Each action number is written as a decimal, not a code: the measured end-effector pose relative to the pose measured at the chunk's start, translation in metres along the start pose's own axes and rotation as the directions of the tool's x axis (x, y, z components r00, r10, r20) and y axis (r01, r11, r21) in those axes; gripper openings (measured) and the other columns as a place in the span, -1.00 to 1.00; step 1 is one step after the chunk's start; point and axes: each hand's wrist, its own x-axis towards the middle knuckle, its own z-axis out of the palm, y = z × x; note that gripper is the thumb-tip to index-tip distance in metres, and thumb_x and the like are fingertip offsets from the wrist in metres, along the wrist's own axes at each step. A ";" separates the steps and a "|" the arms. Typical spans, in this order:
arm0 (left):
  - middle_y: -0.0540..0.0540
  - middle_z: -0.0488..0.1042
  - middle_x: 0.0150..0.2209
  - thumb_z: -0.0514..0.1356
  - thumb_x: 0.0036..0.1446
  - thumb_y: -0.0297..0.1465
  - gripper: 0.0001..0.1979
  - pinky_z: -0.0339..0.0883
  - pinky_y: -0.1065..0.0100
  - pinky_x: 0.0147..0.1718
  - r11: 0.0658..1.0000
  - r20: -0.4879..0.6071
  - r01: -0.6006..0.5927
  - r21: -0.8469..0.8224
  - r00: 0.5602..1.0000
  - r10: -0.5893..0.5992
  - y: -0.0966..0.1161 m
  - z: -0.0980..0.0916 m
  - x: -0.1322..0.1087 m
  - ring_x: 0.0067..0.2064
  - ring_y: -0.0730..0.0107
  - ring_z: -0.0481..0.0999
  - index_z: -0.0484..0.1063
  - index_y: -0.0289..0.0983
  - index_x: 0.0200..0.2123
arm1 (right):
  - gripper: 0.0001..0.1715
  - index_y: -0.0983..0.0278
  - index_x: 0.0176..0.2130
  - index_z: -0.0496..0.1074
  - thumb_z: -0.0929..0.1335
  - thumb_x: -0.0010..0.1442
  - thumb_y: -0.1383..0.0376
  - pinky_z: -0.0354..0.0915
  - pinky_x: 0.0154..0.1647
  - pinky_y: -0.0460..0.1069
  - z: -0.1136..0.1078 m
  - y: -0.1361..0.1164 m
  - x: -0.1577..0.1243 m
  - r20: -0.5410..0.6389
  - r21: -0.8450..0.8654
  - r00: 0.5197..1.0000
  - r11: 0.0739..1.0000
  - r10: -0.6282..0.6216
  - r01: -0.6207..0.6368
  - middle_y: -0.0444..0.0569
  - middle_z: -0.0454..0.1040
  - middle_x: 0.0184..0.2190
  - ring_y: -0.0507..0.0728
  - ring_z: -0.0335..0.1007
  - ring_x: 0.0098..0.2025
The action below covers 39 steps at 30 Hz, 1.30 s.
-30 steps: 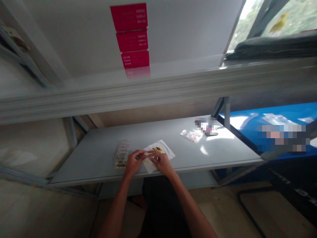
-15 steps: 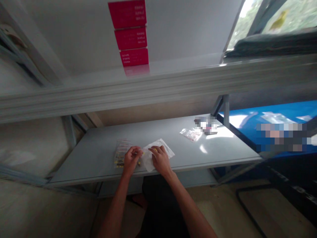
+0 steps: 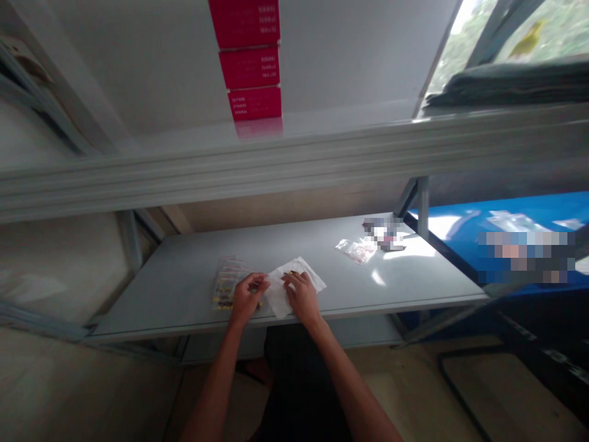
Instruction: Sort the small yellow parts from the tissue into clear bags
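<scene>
A thin white plastic bag or sheet (image 3: 280, 302) lies crumpled near the front edge of the grey table. At its left edge my left hand (image 3: 248, 299) is closed in a pinch; what sits between the fingertips is too small to make out. My right hand (image 3: 301, 296) rests over the sheet with its fingers curled together. Small yellow-and-dark pieces (image 3: 291, 273) show at these fingers, partly covered by them. Left of my left hand, several clear zip bags (image 3: 225, 282) with yellow and dark small parts lie overlapping, their right side hidden by the hand.
Another clear bag (image 3: 356, 250) lies toward the back right of the table (image 3: 184, 264), beside a blurred-out item. A shelf edge (image 3: 276, 169) crosses above, carrying red boxes (image 3: 254, 103). To the right is a blue surface (image 3: 453, 245) with a blurred patch.
The view has shifted slightly. My right fingers have moved a little on the white sheet, and more dark colour shows among the small pieces there. My left hand keeps its pinch.
</scene>
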 end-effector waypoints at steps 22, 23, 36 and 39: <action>-0.13 0.66 -0.26 0.30 0.12 -0.19 -0.67 0.42 0.33 -0.19 0.999 0.060 0.018 -0.032 0.998 -0.016 0.005 0.001 0.000 -0.21 0.24 0.62 0.60 -0.28 -0.14 | -0.54 0.20 0.02 0.54 0.29 0.20 0.50 0.30 0.09 0.15 0.002 0.005 -0.005 -0.028 -0.017 0.998 0.998 0.057 -0.057 0.04 0.54 0.01 0.27 0.32 0.04; -0.13 0.66 -0.27 0.30 0.12 -0.19 -0.67 0.42 0.33 -0.19 1.000 0.063 0.017 -0.023 0.998 -0.015 0.006 0.001 0.000 -0.22 0.24 0.62 0.60 -0.28 -0.14 | -0.52 0.20 0.04 0.53 0.28 0.20 0.51 0.30 0.10 0.16 0.004 0.004 -0.006 -0.028 -0.041 0.998 0.998 0.057 -0.058 0.05 0.53 0.02 0.27 0.31 0.05; -0.11 0.66 -0.28 0.33 0.09 -0.17 -0.67 0.40 0.35 -0.27 0.996 0.116 -0.019 0.082 0.993 0.009 0.002 0.003 -0.001 -0.28 0.26 0.58 0.63 -0.24 -0.14 | -0.77 0.22 -0.14 0.56 0.32 0.28 0.39 0.34 -0.02 0.08 0.001 0.005 -0.004 -0.074 0.157 0.991 0.983 0.112 -0.099 0.03 0.59 -0.10 0.21 0.42 -0.04; -0.12 0.66 -0.20 0.34 0.09 -0.19 -0.69 0.41 0.33 -0.20 0.995 0.174 -0.043 0.089 0.984 0.027 0.005 0.004 -0.001 -0.20 0.23 0.60 0.64 -0.21 -0.15 | -0.89 0.22 -0.23 0.57 0.40 0.23 0.28 0.33 -0.27 -0.03 -0.002 0.003 -0.003 0.012 0.355 0.993 0.928 0.113 -0.110 -0.01 0.61 -0.15 0.14 0.46 -0.22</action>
